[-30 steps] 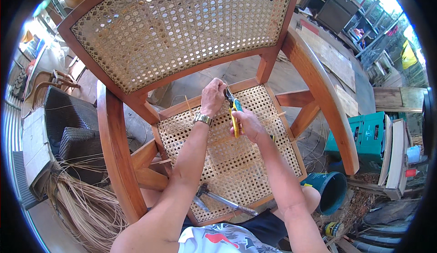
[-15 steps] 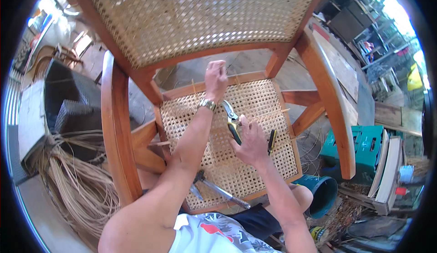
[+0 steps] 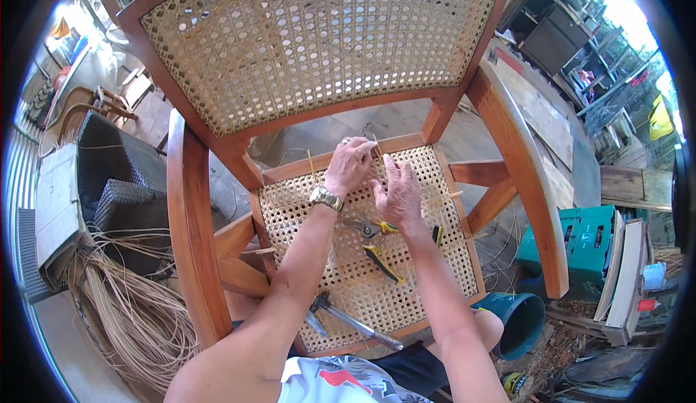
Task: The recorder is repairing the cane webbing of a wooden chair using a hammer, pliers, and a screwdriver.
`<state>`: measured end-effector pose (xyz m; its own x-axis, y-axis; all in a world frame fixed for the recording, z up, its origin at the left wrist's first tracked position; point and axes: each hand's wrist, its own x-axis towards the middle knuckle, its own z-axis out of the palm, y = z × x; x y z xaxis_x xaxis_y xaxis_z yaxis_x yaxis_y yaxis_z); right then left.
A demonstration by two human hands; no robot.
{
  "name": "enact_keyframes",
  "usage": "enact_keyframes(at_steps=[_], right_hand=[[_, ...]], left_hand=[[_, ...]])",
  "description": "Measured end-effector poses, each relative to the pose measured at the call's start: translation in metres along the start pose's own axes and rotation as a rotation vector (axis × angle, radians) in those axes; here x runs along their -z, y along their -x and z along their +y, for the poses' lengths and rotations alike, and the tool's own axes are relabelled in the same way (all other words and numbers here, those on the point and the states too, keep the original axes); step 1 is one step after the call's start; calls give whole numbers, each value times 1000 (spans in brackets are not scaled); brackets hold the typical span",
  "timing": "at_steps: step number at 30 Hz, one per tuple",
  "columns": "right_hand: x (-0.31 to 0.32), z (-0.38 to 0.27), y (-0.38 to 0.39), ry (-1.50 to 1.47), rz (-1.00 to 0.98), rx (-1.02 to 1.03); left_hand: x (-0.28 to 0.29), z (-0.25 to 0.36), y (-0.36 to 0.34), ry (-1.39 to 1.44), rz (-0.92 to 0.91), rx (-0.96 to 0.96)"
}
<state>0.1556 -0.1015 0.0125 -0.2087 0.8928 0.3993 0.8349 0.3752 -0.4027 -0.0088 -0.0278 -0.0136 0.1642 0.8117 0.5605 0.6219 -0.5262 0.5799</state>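
Note:
A wooden armchair has a woven cane seat (image 3: 428, 287), over which both my hands work close together near the back rail. My left hand (image 3: 349, 164), a watch on its wrist, has its fingers bent together beside a thin wooden peg (image 3: 378, 149); whatever they pinch is too small to make out. Just to the right, my right hand (image 3: 399, 194) has its fingers stretched out and thumb apart, holding nothing visible. Pruning shears (image 3: 380, 262) with yellow and black handles lie on the seat below it. Nearer to me rests a hammer (image 3: 359, 323).
More pegs stick up around the seat edge, one at the back left (image 3: 309, 161). The armrests (image 3: 190, 236) rise on both sides. Bundled cane strands (image 3: 130, 301) hang at left. A green crate (image 3: 580, 247) and a dark green bucket (image 3: 516, 320) stand at right.
My right hand has let go of the pruning shears, which now lie on the seat, and has moved up beside my left. The left hand has lowered toward the seat's back rail.

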Motion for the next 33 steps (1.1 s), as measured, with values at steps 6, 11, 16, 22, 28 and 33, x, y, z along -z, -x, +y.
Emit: enact_keyframes(at_steps=[6,11,16,22,28,33], right_hand=[[-4,-9,-11,346,-121,-79],[3,-25,-34,386,-350,-155],[9,-2,-24,228,-303,-100],[0,0,-19,295,-255,-132],[-6,8,-31,196,-195,-131],[-22,26,-37,-146,-45,-261]], left_hand=[[3,6,0,15,-26,49],[5,-3,-3,41,-27,32],[6,-6,-8,93,-91,80],[8,-8,-32,97,-333,266],[7,-24,-35,206,-427,231],[2,-26,-35,281,-341,135]])
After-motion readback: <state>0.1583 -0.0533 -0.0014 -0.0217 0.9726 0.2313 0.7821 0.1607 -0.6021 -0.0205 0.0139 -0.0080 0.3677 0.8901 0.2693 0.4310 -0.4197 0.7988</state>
